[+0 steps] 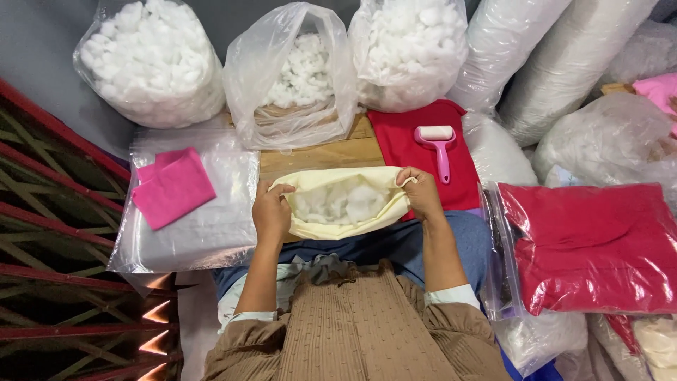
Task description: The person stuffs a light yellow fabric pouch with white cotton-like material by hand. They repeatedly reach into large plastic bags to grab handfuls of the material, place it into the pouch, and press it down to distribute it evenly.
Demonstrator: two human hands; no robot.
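Stretching cream cover (pixel 352 224) open between left hand (pixel 271 212), right hand (pixel 421 194).

Brown dotted ribbed top (pixel 356 328), pale rolled cuffs (pixel 451 295), apparently blue trousers (pixel 395 247) beneath.

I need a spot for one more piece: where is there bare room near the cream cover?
Bare wood table shows between the open middle bag and the cream cover that both hands hold. The clear bag beside the pink cloth is flat. Crowded: bags at back and right.
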